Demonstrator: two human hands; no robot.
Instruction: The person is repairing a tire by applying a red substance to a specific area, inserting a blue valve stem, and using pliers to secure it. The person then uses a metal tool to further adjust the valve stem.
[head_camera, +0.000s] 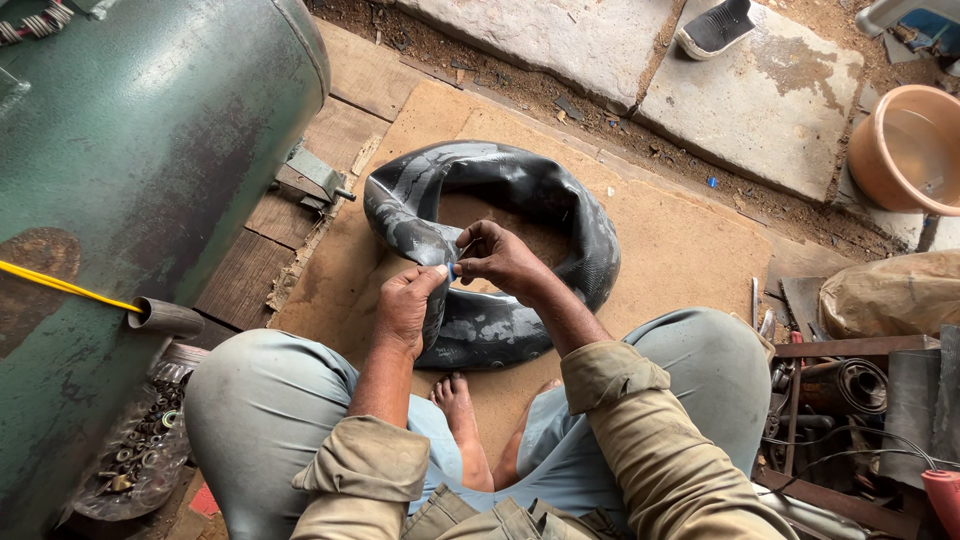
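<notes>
Knees (270, 400) apart, both hands (450, 285) pinch a black inner tube (560, 200).

Seated figure, viewed from above. Both forearms extend forward from rolled-up khaki sleeves, between raised knees in pale trousers. Left hand (408, 305): back of hand upward, fingers curled, thumb tip raised toward the other hand. Right hand (497, 258): wrist bent inward, fingers closed in a pinching grip just beside the left thumb. Bare feet crossed below the hands
</notes>
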